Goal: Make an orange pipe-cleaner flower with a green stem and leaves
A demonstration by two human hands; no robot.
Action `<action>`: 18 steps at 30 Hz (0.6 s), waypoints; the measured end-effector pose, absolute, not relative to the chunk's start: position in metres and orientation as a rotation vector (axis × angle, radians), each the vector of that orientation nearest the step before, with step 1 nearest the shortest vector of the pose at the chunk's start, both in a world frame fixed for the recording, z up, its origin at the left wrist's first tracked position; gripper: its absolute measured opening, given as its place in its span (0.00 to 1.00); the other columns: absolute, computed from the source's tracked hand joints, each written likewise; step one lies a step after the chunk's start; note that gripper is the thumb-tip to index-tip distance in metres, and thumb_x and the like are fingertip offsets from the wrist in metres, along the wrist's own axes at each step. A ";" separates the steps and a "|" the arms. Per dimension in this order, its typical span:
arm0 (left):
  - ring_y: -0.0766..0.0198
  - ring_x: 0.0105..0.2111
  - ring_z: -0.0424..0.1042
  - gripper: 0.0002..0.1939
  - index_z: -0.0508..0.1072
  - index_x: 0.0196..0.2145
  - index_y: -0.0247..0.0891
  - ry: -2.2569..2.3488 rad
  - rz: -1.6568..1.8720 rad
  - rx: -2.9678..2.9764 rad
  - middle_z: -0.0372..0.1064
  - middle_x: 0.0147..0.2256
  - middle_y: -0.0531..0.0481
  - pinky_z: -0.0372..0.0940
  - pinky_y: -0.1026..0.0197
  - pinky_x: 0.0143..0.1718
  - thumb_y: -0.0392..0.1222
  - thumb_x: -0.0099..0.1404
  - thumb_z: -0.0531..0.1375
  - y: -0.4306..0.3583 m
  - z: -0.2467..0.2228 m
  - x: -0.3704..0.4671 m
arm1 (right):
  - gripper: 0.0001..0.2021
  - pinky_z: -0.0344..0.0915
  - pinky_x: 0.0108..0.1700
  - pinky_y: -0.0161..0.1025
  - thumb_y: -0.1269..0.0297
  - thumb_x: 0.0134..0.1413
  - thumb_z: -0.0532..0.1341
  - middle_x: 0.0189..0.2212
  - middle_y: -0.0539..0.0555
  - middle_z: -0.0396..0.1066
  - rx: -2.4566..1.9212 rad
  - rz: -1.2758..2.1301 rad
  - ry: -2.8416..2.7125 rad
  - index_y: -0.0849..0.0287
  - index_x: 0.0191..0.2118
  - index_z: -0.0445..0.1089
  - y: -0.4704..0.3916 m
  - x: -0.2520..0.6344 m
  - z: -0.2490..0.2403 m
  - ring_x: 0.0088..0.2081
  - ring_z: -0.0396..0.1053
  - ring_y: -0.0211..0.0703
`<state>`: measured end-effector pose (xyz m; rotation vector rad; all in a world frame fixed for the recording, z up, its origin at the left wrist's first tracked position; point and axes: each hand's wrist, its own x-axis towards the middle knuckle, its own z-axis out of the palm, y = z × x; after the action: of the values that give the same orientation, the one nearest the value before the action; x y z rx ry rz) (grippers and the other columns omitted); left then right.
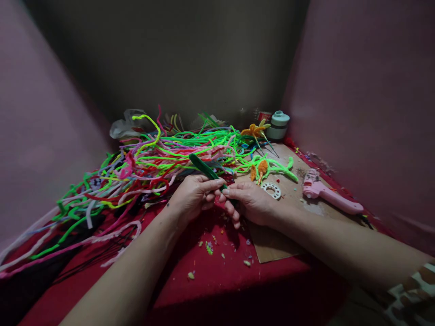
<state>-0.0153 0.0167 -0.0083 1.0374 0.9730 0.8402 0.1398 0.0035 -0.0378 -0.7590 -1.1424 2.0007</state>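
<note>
A dark green fuzzy pipe cleaner strip [203, 166], folded or bundled into a thick leaf-like piece, slants up to the left from between my fingers. My left hand [194, 194] pinches it between thumb and forefinger. Close beside it, my right hand [249, 199] pinches the lower end with thumb and forefinger, its other fingers curled below. The fingertips of both hands nearly meet. Behind my hands lies a big tangled heap of coloured pipe cleaners [183, 149] in green, pink, red, yellow and white.
On the right, a pink glue gun [331, 195] rests on a brown board [278, 246], near a white disc with holes [276, 195]. Orange pipe-cleaner flowers [254, 130] and a pale green jar [279, 124] stand behind. Fluff scraps [209, 247] dot the red cloth [190, 299].
</note>
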 end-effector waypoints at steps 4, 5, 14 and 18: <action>0.78 0.10 0.52 0.14 0.67 0.17 0.32 1.041 0.921 1.051 0.61 0.13 0.55 0.45 0.71 0.11 0.41 0.46 0.67 0.016 -0.009 -0.013 | 0.11 0.64 0.16 0.30 0.58 0.51 0.60 0.16 0.47 0.67 -0.867 1.881 -1.247 0.63 0.30 0.66 0.000 0.138 -0.034 0.14 0.62 0.32; 0.77 0.10 0.52 0.13 0.67 0.18 0.32 1.054 0.934 1.051 0.61 0.13 0.55 0.46 0.71 0.11 0.41 0.45 0.68 0.016 -0.009 -0.012 | 0.11 0.63 0.17 0.29 0.58 0.52 0.60 0.17 0.47 0.68 -0.899 1.822 -1.284 0.63 0.30 0.66 -0.001 0.138 -0.033 0.14 0.63 0.31; 0.75 0.10 0.54 0.13 0.69 0.17 0.33 1.191 0.994 1.120 0.59 0.12 0.56 0.46 0.69 0.11 0.44 0.50 0.65 0.008 -0.013 -0.003 | 0.10 0.59 0.14 0.28 0.59 0.52 0.58 0.14 0.48 0.68 -1.019 1.736 -1.288 0.63 0.29 0.67 -0.002 0.140 -0.035 0.12 0.61 0.32; 0.74 0.13 0.58 0.12 0.69 0.15 0.33 1.220 1.053 1.235 0.62 0.12 0.55 0.50 0.69 0.14 0.40 0.50 0.65 0.007 -0.012 -0.002 | 0.10 0.59 0.12 0.29 0.60 0.48 0.60 0.12 0.48 0.66 -1.023 1.827 -1.201 0.63 0.27 0.66 0.000 0.141 -0.037 0.10 0.60 0.33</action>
<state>-0.0016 0.0065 -0.0119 1.2352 1.2201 1.0526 0.1411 0.0003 -0.0372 -1.0234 -1.2006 1.8266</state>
